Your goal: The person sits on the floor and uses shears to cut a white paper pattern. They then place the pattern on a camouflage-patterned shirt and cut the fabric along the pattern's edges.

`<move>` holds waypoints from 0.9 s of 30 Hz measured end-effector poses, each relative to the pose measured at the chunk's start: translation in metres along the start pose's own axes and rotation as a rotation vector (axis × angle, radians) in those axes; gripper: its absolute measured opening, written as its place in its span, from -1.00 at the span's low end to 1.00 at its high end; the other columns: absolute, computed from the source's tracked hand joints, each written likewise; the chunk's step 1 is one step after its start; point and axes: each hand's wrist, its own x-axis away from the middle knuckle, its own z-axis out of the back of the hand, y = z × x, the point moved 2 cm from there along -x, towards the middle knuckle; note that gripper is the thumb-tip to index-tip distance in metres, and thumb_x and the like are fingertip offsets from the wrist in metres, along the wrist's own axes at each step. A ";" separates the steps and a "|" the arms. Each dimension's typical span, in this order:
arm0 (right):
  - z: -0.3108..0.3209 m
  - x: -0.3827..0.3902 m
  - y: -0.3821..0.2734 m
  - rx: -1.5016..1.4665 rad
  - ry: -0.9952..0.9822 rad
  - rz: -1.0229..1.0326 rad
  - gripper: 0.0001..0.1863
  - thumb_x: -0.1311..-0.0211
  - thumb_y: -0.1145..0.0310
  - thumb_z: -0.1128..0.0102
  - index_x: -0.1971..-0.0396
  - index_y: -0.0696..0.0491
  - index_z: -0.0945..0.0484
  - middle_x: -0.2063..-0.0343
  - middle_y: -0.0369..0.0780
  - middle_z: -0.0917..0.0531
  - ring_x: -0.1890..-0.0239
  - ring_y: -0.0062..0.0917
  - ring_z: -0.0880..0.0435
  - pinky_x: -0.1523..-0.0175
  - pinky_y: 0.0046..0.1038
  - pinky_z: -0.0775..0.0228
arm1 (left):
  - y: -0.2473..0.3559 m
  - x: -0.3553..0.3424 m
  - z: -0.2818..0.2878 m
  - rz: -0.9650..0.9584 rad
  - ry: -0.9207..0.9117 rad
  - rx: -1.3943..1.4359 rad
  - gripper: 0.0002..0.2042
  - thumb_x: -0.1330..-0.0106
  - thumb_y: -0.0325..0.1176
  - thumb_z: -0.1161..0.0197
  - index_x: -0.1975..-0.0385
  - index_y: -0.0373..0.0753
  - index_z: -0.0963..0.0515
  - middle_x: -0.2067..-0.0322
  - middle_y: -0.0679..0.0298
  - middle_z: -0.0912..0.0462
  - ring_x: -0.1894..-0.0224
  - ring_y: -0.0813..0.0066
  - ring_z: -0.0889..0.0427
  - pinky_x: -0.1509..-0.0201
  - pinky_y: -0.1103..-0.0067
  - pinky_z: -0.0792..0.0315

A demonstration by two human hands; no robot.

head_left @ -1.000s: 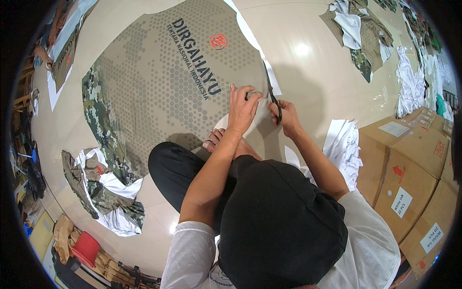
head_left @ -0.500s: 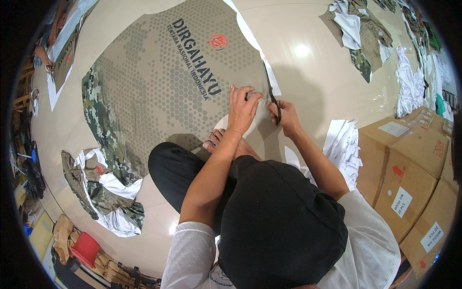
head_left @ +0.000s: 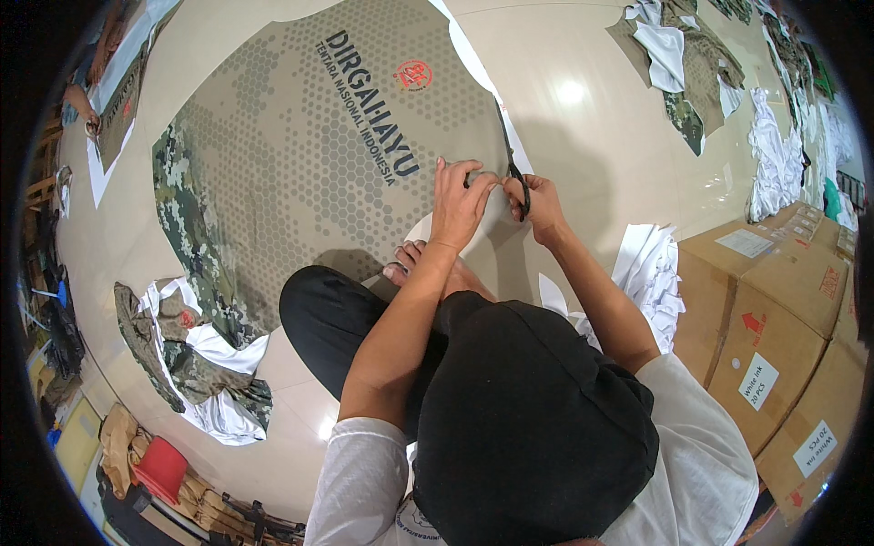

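A large printed fabric panel (head_left: 264, 136), taupe with a hexagon pattern, dark lettering, a red emblem and a camouflage side, lies spread on the floor. My left hand (head_left: 462, 202) is closed at its right edge, pinching the fabric between thumb and fingers. Beside it, my right hand (head_left: 539, 207) is wrapped round the handles of black scissors (head_left: 517, 177). Their blades point away from me along the line between the printed panel and its white margin (head_left: 513, 132). The exact point where the blades meet the cloth is hard to make out.
Cut camouflage pieces with white scraps (head_left: 196, 355) lie at my left. White cloth (head_left: 648, 278) and stacked cardboard boxes (head_left: 765, 309) stand at my right. More cut pieces (head_left: 687, 68) lie far right. At the far left, another person's hand (head_left: 86, 114) is over similar fabric.
My right hand and the scissors have moved a little forward, away from me, along the fabric's edge. The panel has shifted slightly left. My left hand stays nearly in place.
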 end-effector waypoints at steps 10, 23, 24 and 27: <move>0.000 0.002 0.001 -0.001 0.000 -0.007 -0.72 -0.20 0.21 -0.46 0.49 0.05 -0.56 0.66 -0.37 -0.53 0.70 -0.69 -0.43 0.55 -0.58 -0.22 | -0.002 0.001 -0.001 0.008 -0.012 -0.004 -0.85 -0.36 -0.38 -0.35 0.11 -0.04 -0.67 -0.03 0.22 -0.52 -0.18 0.13 -0.50 -0.55 -0.13 -0.11; 0.000 0.002 0.003 0.008 0.024 -0.026 -0.71 -0.20 0.20 -0.45 0.51 0.03 -0.55 0.67 -0.38 -0.52 0.70 -0.68 -0.44 0.57 -0.56 -0.22 | -0.001 0.001 0.000 0.002 -0.005 -0.006 -0.83 -0.36 -0.40 -0.34 0.10 -0.04 -0.66 -0.02 0.23 -0.52 -0.18 0.13 -0.50 -0.56 -0.11 -0.11; -0.001 0.002 -0.001 0.004 0.019 -0.018 -0.71 -0.20 0.19 -0.45 0.51 0.03 -0.55 0.67 -0.38 -0.51 0.70 -0.68 -0.44 0.57 -0.56 -0.22 | -0.001 0.001 0.000 0.001 -0.002 -0.003 -0.83 -0.36 -0.41 -0.34 0.10 -0.04 -0.65 -0.02 0.22 -0.52 -0.18 0.13 -0.50 -0.56 -0.11 -0.11; 0.000 -0.006 -0.003 0.002 -0.010 0.018 -0.70 -0.19 0.16 -0.46 0.50 0.03 -0.56 0.67 -0.38 -0.51 0.70 -0.67 -0.44 0.57 -0.56 -0.22 | 0.000 0.000 0.000 -0.006 0.004 0.003 -0.82 -0.35 -0.42 -0.34 0.10 -0.05 -0.65 -0.02 0.22 -0.52 -0.18 0.12 -0.50 -0.56 -0.11 -0.11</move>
